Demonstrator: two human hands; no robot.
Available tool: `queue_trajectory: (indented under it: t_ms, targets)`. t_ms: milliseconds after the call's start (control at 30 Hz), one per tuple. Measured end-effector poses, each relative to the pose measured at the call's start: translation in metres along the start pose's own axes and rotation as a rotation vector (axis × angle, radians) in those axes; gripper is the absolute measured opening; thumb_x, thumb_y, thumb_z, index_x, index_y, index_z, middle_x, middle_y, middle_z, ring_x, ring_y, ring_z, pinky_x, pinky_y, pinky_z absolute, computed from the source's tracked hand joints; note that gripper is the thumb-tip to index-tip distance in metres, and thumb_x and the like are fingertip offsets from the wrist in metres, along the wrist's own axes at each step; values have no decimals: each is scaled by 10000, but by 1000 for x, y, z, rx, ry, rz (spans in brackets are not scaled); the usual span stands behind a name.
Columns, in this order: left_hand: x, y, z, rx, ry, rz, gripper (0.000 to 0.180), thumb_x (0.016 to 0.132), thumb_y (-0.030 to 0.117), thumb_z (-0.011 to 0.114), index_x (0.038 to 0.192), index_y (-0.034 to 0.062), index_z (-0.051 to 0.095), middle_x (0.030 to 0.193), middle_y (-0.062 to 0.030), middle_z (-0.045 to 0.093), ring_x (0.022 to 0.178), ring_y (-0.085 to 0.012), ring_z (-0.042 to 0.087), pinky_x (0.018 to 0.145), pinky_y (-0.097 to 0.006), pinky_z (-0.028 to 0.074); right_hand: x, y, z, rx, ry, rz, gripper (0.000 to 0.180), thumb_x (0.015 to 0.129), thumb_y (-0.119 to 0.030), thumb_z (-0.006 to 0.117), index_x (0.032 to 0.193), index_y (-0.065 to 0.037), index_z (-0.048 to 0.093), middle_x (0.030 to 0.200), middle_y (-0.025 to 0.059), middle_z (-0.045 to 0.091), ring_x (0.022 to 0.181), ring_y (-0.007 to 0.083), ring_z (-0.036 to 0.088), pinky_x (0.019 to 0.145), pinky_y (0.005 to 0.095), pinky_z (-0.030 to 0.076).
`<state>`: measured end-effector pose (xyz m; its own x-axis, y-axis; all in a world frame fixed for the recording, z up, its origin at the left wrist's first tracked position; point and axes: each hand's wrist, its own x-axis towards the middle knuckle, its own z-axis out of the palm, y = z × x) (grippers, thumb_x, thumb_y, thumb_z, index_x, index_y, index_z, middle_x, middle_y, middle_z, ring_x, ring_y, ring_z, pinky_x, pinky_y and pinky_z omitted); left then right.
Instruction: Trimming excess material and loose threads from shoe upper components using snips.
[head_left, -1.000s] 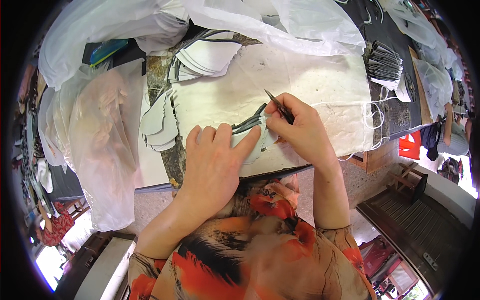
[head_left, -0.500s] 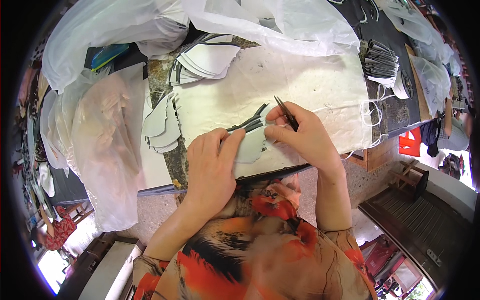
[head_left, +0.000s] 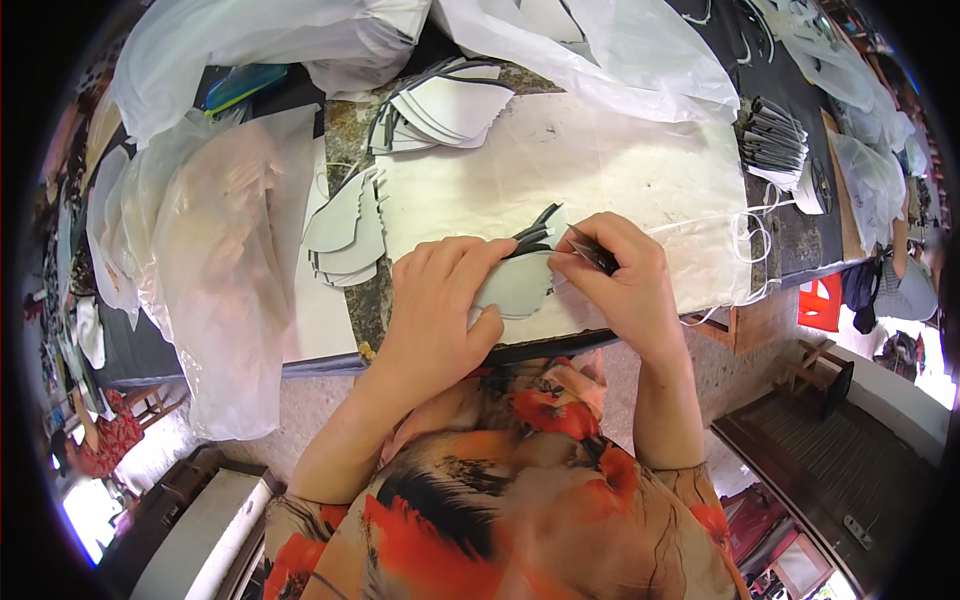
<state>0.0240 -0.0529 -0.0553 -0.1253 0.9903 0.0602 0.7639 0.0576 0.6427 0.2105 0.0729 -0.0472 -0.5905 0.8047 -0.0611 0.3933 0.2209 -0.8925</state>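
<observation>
A pale, curved cut piece (head_left: 515, 287) with dark strips (head_left: 535, 236) along its upper edge lies on the white-covered work surface in front of me. My left hand (head_left: 440, 300) steadies it from the left, with the index fingertip by the strips and the thumb at the lower left edge. Pinched in my right hand (head_left: 620, 270) is a slim dark pointed tool (head_left: 598, 256), which looks like thread snips. Its tip lies close to the strips, and my right fingertips are at the piece's right edge. Fingers partly hide the tool.
Similar pale pieces are stacked at the upper left (head_left: 445, 108) and left (head_left: 347, 230). A dark-edged bundle (head_left: 775, 140) stands at right, near looped white cord (head_left: 750, 236). Clear plastic sheeting (head_left: 220, 270) drapes over the left side; more plastic (head_left: 610, 60) lies at the back.
My left thumb has moved from beside the index finger down to the piece's lower edge. The tool in my right hand has turned, and its tip now sits nearer the strips.
</observation>
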Motion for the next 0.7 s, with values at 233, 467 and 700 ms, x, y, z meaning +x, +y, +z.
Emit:
queue_trajectory:
  t_ms: [233,467,700]
  targets:
    - [9,-1,-9,-97,-142,-78,544,768,241,803,1271,112,643,1212,-79,614,1168,-286,530,1033,-417,353,0,7,-5,163,-106,17,135,869,-44,760,953,-6,660,866,22,637,788,123,585,739,273,480]
    - [14,-6,-27,-154,-220,-6,453,815,212,804,1232,74,693,1164,-53,628,1129,-224,559,1026,-370,400,-2,12,-9,517,-139,223,144,944,-74,741,1029,-48,629,894,-58,577,815,19,485,716,203,416]
    - [51,14,-43,-662,-347,-356,224,1014,204,649,1043,-1,734,878,29,655,813,-63,558,747,-228,458,-1,10,-4,388,-169,93,133,944,-58,733,1012,-27,623,893,-26,586,839,68,497,766,234,445]
